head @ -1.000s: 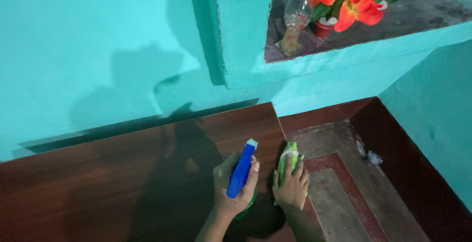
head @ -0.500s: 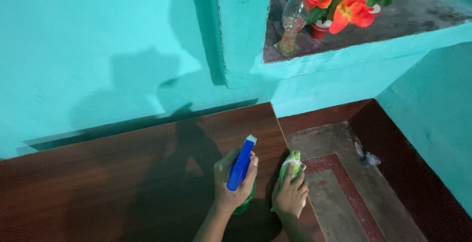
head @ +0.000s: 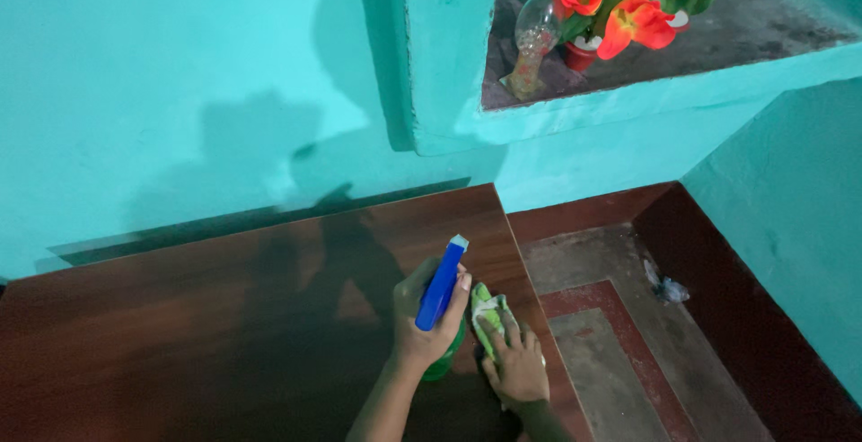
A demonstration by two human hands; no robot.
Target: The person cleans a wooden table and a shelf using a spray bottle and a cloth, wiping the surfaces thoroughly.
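Gripping a blue-headed green spray bottle, the left hand has its fingers closed; the right hand presses a green cloth flat-fingered onto the brown tabletop.

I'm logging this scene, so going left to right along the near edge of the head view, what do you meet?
Brown wooden tabletop → left hand holding blue-topped spray bottle → right hand on green cloth → tiled floor → turquoise wall.
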